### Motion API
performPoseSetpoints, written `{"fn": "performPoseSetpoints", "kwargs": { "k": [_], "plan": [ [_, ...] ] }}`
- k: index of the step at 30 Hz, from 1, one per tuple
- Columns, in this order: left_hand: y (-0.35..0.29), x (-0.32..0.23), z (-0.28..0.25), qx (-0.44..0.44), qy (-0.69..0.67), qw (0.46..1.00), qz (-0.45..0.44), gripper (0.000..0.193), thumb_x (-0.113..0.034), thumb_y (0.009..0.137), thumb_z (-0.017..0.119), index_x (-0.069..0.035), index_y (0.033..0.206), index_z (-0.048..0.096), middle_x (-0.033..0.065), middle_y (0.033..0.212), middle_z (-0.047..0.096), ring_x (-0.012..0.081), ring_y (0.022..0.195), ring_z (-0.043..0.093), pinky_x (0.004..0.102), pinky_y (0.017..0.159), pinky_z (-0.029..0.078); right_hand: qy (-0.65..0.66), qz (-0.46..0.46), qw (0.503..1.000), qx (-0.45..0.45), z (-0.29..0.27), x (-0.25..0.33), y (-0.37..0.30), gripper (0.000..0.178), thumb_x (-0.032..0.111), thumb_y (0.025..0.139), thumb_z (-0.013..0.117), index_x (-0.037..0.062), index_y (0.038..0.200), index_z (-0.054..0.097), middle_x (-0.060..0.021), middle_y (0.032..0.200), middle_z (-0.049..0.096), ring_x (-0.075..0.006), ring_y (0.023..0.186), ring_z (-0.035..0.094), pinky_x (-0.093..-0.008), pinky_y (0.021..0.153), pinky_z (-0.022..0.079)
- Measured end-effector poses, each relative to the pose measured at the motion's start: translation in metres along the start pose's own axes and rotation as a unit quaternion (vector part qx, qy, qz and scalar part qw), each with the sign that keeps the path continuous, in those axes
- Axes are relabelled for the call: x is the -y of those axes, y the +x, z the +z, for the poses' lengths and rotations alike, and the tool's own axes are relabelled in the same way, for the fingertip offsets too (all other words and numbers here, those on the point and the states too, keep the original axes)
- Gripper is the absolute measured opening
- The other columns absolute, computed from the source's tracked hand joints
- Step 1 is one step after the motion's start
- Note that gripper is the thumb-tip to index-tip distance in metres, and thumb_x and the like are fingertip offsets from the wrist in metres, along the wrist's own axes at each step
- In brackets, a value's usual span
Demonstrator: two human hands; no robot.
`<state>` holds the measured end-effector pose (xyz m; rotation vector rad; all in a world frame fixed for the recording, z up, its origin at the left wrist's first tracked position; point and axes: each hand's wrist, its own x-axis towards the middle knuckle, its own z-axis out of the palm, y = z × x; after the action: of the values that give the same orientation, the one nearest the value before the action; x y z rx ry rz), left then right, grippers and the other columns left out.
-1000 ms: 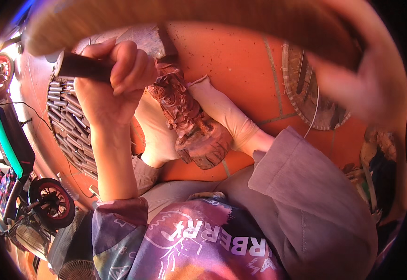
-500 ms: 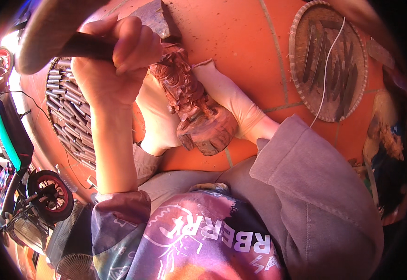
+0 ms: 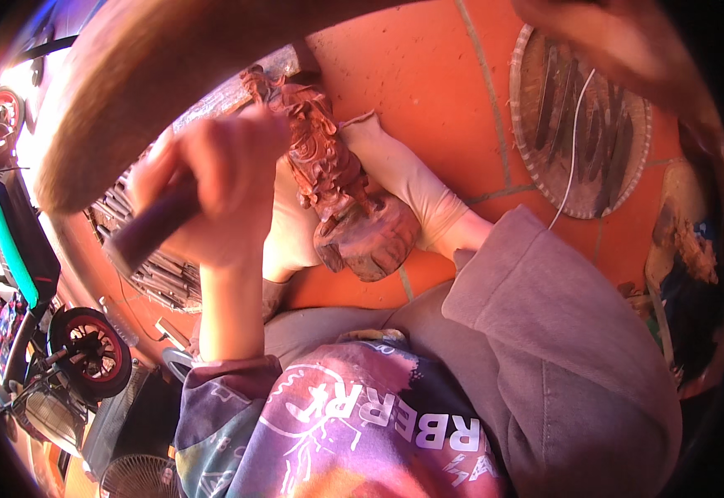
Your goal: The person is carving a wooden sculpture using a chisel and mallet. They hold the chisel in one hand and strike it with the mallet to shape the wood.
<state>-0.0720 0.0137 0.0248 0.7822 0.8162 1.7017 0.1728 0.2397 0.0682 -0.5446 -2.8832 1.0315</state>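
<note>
My left hand (image 3: 217, 187), blurred by motion, is closed round the dark handle of a carving chisel (image 3: 150, 228); the blade is hidden behind the hand. Just right of it lies a reddish-brown carved wooden figure (image 3: 320, 153) on a rough wooden base (image 3: 374, 241). My feet in beige coverings, a right one (image 3: 408, 170) and a left one (image 3: 291, 241), hold the figure between them. A big wooden mallet (image 3: 171, 75), smeared and close, sweeps across the top left. Its grip runs out of the picture toward my right hand (image 3: 603, 33), whose fingers are not clear.
At the upper right is a round woven tray (image 3: 521, 116) holding dark flat tools (image 3: 586, 124) and crossed by a white cord. Several more chisels (image 3: 167, 282) lie to the left. A small wheeled vehicle (image 3: 88, 353) and a fan (image 3: 138, 473) stand at the far left.
The mallet has swung further into view, lower and across the top. My left hand has shifted right and down, and the chisel handle now slants down to the left. My right arm reaches further in.
</note>
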Motion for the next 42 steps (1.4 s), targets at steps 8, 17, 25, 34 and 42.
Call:
{"fn": "performPoseSetpoints", "kwargs": {
  "k": [8, 17, 25, 34, 42],
  "plan": [
    [-0.039, -0.033, -0.015, -0.032, 0.418, 0.902, -0.101, 0.063, -0.067, 0.088, 0.043, -0.008, 0.081, 0.061, -0.0016, 0.055, 0.040, 0.0125, 0.053, 0.038, 0.0303, 0.052, 0.029, -0.095, -0.052, 0.991, 0.077, -0.010, 0.037, -0.023, 0.051, 0.012, 0.072, 0.071, 0.0125, 0.122, 0.068, -0.0062, 0.082, 0.057, -0.0227, 0.070, 0.058, -0.0337, 0.060, 0.046],
    [-0.040, -0.003, -0.006, 0.060, 0.776, 0.622, -0.083, 0.068, -0.062, 0.068, 0.073, -0.011, 0.113, 0.068, 0.0053, 0.063, 0.056, 0.0239, 0.062, 0.057, 0.0366, 0.061, 0.046, -0.093, -0.135, 0.975, 0.152, 0.036, 0.078, -0.061, 0.044, 0.011, 0.072, 0.066, 0.0180, 0.115, 0.072, -0.0010, 0.075, 0.051, -0.0169, 0.063, 0.052, -0.0302, 0.054, 0.042],
    [-0.040, -0.014, 0.013, 0.243, 0.605, 0.753, -0.085, 0.056, -0.059, 0.071, 0.068, -0.012, 0.101, 0.071, 0.0045, 0.075, 0.050, 0.0250, 0.067, 0.051, 0.0372, 0.061, 0.040, -0.093, -0.102, 0.986, 0.088, 0.040, 0.085, -0.063, 0.020, 0.011, 0.070, 0.067, 0.0103, 0.090, 0.066, -0.0016, 0.073, 0.046, -0.0179, 0.064, 0.052, -0.0320, 0.054, 0.042],
    [-0.056, -0.010, 0.028, 0.277, 0.561, 0.768, -0.137, 0.037, -0.036, 0.082, 0.069, -0.012, 0.110, 0.064, 0.0061, 0.086, 0.056, 0.0263, 0.079, 0.061, 0.0387, 0.068, 0.049, -0.059, -0.137, 0.987, 0.066, 0.048, 0.079, -0.053, 0.015, 0.009, 0.063, 0.066, 0.0083, 0.074, 0.056, -0.0058, 0.073, 0.048, -0.0238, 0.068, 0.055, -0.0356, 0.060, 0.047],
    [-0.103, -0.024, 0.001, -0.094, 0.597, 0.782, -0.152, 0.026, -0.017, 0.094, 0.063, -0.003, 0.114, 0.053, 0.0151, 0.079, 0.063, 0.0295, 0.066, 0.064, 0.0393, 0.061, 0.049, -0.080, -0.143, 0.974, 0.156, 0.039, 0.094, -0.050, 0.016, 0.015, 0.068, 0.063, 0.0065, 0.081, 0.059, -0.0074, 0.075, 0.050, -0.0265, 0.071, 0.054, -0.0423, 0.074, 0.048]
  ]
}}
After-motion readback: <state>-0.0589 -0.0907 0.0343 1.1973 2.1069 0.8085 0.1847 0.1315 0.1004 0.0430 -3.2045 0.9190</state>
